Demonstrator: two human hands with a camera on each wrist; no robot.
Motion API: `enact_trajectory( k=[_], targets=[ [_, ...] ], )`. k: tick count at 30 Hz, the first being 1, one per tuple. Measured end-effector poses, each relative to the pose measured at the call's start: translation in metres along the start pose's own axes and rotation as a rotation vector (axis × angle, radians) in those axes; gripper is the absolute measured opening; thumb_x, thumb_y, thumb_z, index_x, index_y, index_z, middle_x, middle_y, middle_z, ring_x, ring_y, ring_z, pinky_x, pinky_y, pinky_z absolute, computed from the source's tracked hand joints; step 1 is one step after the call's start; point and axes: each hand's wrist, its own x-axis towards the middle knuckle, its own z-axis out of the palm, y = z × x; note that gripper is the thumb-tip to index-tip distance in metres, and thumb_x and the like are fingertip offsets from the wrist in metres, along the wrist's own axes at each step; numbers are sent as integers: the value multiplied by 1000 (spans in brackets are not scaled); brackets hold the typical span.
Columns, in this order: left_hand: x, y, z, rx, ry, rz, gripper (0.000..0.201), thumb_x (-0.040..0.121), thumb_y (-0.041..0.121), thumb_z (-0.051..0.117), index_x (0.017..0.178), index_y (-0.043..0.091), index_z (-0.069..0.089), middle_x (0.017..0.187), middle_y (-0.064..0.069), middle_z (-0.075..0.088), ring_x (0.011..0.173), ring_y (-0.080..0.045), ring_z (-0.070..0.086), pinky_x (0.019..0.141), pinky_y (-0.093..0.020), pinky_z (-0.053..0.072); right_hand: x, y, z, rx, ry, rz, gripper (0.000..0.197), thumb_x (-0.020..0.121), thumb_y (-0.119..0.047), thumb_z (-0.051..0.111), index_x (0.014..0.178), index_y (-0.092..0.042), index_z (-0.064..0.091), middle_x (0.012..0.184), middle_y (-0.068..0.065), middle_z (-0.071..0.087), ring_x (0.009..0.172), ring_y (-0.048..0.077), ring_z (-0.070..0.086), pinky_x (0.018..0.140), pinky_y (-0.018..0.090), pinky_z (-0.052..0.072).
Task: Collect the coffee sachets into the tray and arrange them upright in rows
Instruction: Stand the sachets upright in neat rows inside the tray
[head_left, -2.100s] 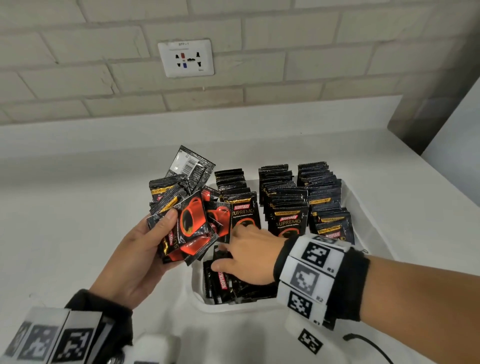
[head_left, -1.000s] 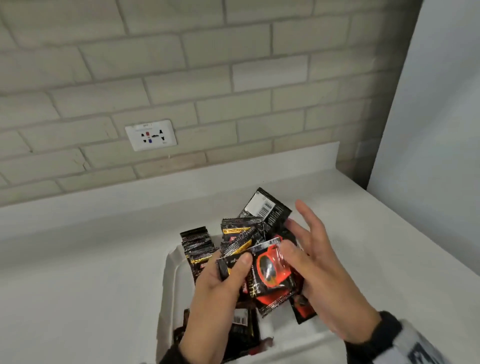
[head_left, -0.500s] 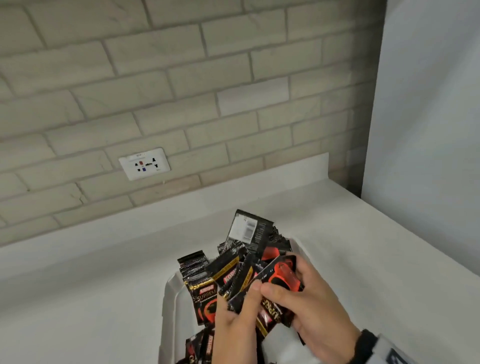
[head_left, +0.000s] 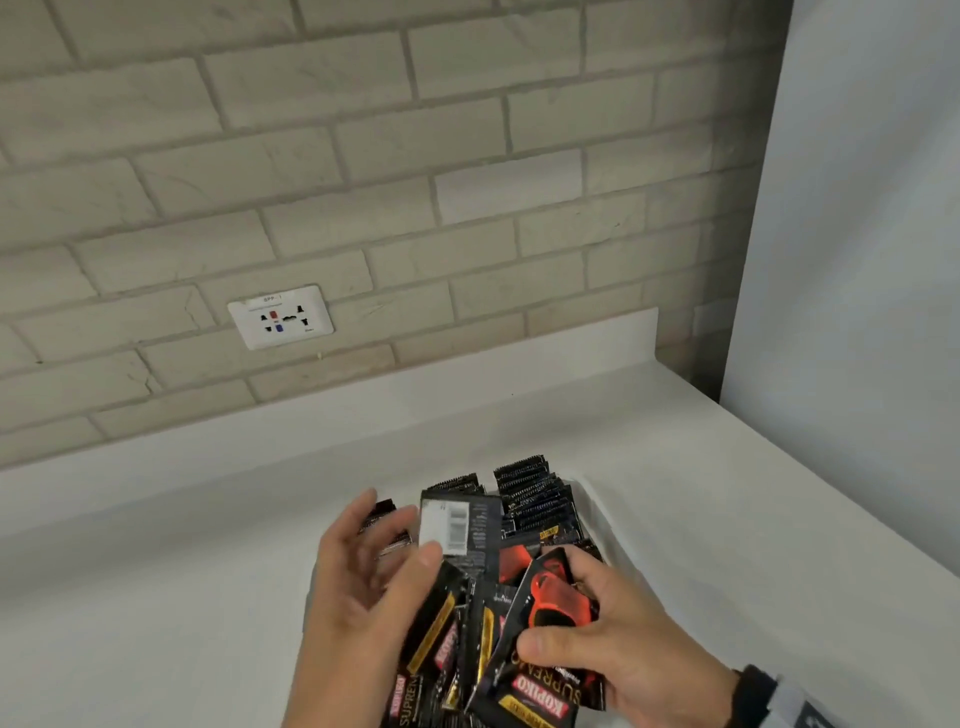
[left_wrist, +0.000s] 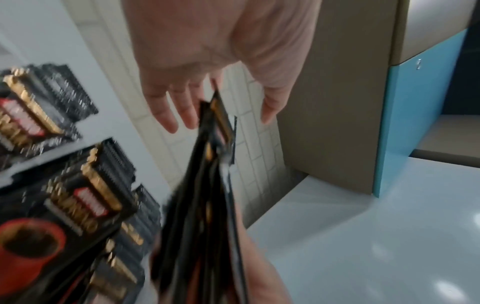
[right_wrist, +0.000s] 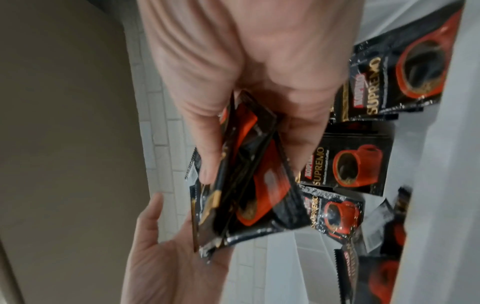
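A fanned bunch of black and red coffee sachets (head_left: 483, 623) is held above the white tray (head_left: 597, 504). My right hand (head_left: 561, 608) grips it, thumb on the front sachet and fingers behind. In the right wrist view the bunch (right_wrist: 249, 185) shows edge-on between thumb and fingers. My left hand (head_left: 387, 545) lies spread beside the bunch, fingers straight, thumb against a sachet showing its barcode. Rows of upright sachets (head_left: 530, 493) fill the tray's far part, also seen in the left wrist view (left_wrist: 85, 185). Loose sachets (right_wrist: 345, 164) lie below the hands.
The tray stands on a white counter (head_left: 156, 571) against a brick wall with a socket plate (head_left: 280, 317). A white panel (head_left: 857, 260) closes the counter's right side. A blue-edged cabinet (left_wrist: 415, 102) shows in the left wrist view.
My left hand has loosened from the bunch and spread its fingers. My right hand, which came up out of the tray, now holds the bunch.
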Motion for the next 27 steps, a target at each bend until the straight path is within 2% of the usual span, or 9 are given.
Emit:
enact_trajectory(
  k=[2,6,9,12,15,18,20,23,27],
  targets=[
    [3,5,-2,84,-69,-33,80,46,61,81,116,39,50,97,13,69,82,9,65,69,-13,46,-2,-4,1,-56,-3,18,66,45,-16,87,106,-24,61,104,7,70,98,22,67,94,43,49],
    [-2,-7,10,330,-262,-142,41,75,48,67,112,34,55,88,24,71,82,0,68,70,-16,50,0,-12,10,-122,-30,39,65,51,-19,84,109,-31,58,105,-3,70,100,17,66,94,40,50],
    [-4,-14,14,393,-327,-161,40,76,53,61,112,40,52,97,25,69,90,1,66,79,-20,52,0,-18,8,-158,-50,75,58,66,-4,79,113,-25,54,108,1,69,100,17,65,93,37,51],
    [-5,-10,13,369,-394,-271,45,75,55,62,116,41,49,101,24,69,93,1,66,76,-18,52,-3,-24,3,-287,-73,68,58,68,-5,79,113,-26,49,112,1,64,100,17,65,90,33,52],
    [-7,-12,12,200,-378,-445,51,67,36,78,112,30,56,98,5,74,88,-16,71,66,-30,57,-5,-32,5,-498,-76,29,77,68,-14,80,123,-39,32,120,-10,49,105,9,58,87,21,50],
    [-8,-18,13,128,-313,-501,57,57,28,84,108,21,62,96,-7,74,90,-27,70,81,-47,55,-4,-38,7,-698,-53,-19,99,67,-26,81,134,-49,12,130,-8,35,120,9,44,96,25,44],
    [-10,-23,15,72,-239,-493,57,57,25,86,108,15,62,93,-12,74,84,-29,71,78,-47,55,-3,-40,7,-748,-32,-48,100,68,-31,79,136,-48,7,128,-9,34,118,5,42,96,23,42],
    [-12,-28,20,-52,-148,-466,48,59,15,70,106,10,62,90,-17,73,75,-30,71,63,-40,58,-2,-43,5,-693,-23,-69,89,68,-43,74,134,-48,14,123,-12,41,102,1,53,89,21,47],
    [-14,-33,17,-188,-19,-407,50,65,16,68,114,12,59,98,-17,72,84,-32,70,61,-39,58,-2,-45,-2,-339,52,-69,63,61,-55,55,119,-39,39,118,-6,56,91,8,63,70,25,53]
  ],
)
